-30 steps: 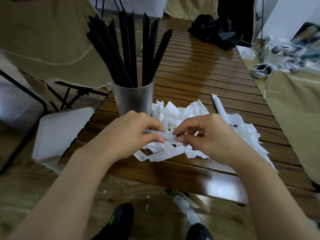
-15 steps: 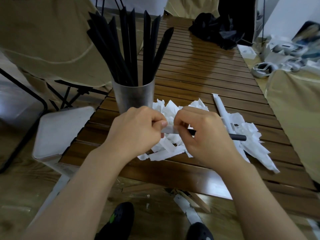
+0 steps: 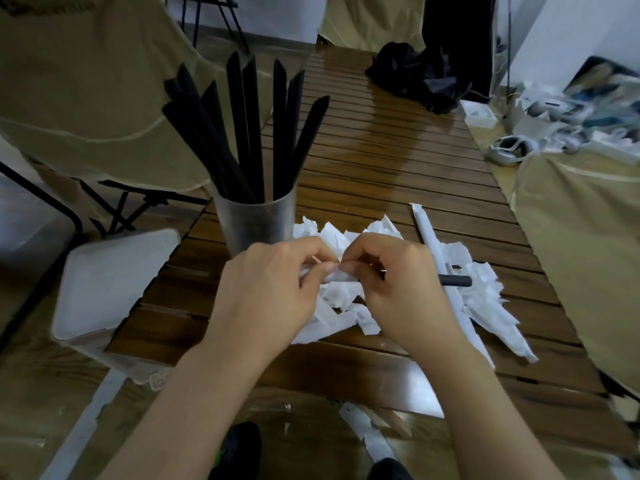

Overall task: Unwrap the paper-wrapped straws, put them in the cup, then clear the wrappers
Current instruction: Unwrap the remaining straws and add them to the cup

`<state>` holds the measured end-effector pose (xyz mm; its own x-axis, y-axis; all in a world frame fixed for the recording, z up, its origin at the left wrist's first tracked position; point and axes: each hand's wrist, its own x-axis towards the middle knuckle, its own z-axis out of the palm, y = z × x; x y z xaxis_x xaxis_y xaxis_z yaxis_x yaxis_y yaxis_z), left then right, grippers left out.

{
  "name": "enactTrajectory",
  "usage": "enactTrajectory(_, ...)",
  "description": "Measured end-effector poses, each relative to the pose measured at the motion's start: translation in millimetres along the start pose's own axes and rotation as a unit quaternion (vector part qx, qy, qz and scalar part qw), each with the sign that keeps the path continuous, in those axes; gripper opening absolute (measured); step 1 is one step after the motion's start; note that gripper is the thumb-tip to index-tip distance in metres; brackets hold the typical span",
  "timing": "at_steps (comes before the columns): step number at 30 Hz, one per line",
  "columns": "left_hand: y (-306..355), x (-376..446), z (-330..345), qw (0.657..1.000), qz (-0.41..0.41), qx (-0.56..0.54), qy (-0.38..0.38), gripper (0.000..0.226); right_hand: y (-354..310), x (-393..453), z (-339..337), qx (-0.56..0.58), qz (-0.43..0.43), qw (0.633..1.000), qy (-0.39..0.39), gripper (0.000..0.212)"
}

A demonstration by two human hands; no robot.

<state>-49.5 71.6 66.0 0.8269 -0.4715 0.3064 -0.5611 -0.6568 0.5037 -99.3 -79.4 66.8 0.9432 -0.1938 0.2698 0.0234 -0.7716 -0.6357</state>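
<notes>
Further bared, black straw in right hand; left hand pinches wrapper.

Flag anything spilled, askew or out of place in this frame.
Torn paper scraps lie on the floor below the table edge, apart from the wrapper pile on top. Nothing else stands out; the cup is upright.

Black straws stand in a dull grey cup just beyond the left hand; white torn wrappers lie under both hands; a black straw end pokes out right of the right hand; brown slatted table
</notes>
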Motion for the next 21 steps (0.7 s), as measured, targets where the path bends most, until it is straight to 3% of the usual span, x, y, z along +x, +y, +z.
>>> enactTrajectory(6,14.3,2.6,3.4,0.997,0.035,0.016,0.063,0.001,-5.6,-2.1,2.5,0.004,0.017,0.997,0.074,0.029)
enactTrajectory(13,14.7,4.9,3.5,0.976,0.134,0.103,0.134,0.040,-5.0,-4.1,6.7,0.060,0.064,0.990,0.107,0.039)
enactTrajectory(21,17.0,9.3,1.6,0.963,0.161,0.107,0.186,0.034,-1.6,-0.8,4.2,0.065,0.059,0.989,0.116,0.040)
